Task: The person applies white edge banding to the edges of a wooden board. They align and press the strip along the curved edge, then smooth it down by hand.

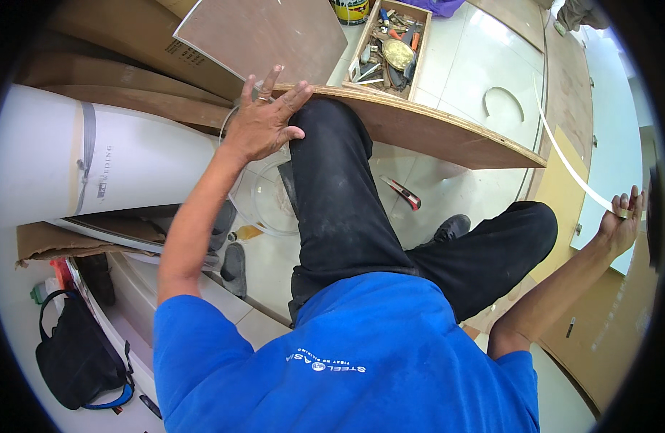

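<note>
My left hand [267, 123] is open, fingers spread, just above my knee and beside the left end of a plywood board [448, 126]. Whether its fingertips touch the board's edge I cannot tell. Far out to the right, my right hand [621, 220] is closed round the lower end of a long, thin white edging strip [567, 155]. The strip curves away from that hand to the upper left. The board stands on its edge across the floor in front of my knees, its layered edge facing up.
A red and black utility knife [401, 193] lies on the tiles between my legs. Beyond the board are a wooden tool tray [390, 54] and a curled strip offcut [505, 94]. A wrapped white roll [145, 155], grey slippers [234, 270] and a black bag [80, 353] are at left.
</note>
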### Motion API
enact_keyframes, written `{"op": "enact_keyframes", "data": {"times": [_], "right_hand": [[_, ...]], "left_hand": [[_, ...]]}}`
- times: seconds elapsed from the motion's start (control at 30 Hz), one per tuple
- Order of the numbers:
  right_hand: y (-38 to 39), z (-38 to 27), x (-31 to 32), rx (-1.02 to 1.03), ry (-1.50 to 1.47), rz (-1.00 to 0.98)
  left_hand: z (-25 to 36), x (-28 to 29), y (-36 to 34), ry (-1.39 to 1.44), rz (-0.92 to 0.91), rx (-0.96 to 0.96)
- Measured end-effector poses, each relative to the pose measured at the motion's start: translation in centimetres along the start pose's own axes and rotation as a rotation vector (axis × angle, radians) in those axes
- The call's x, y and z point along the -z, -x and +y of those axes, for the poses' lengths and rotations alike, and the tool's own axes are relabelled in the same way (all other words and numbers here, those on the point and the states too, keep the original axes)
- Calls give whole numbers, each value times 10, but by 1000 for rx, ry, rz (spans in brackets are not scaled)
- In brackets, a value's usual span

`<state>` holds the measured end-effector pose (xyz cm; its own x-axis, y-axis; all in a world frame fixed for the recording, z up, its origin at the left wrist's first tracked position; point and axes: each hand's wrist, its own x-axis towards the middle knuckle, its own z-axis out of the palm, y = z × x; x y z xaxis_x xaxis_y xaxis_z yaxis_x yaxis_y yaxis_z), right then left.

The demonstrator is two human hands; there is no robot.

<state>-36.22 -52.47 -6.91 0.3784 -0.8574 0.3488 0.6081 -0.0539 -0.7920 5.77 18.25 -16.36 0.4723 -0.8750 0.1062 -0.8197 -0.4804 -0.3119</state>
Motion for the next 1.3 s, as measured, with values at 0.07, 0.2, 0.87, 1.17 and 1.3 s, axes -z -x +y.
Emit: {"op": "enact_keyframes", "data": {"times": [0.07, 0.2, 0.87, 1.17, 1.3], "right_hand": [[-2, -4, 6, -5, 14, 34], [5, -10, 7, -18, -30, 91], [103, -68, -54, 134, 78, 180], [125, -90, -51, 203, 121, 175], [136, -91, -68, 228, 203, 245]], "left_hand": [[-6, 9, 3, -11, -52, -6], [6, 20, -3, -4, 73, 161], [308, 81, -151, 427, 94, 3], [319, 74, -178, 491, 77, 66], [350, 80, -185, 453, 74, -108]]}}
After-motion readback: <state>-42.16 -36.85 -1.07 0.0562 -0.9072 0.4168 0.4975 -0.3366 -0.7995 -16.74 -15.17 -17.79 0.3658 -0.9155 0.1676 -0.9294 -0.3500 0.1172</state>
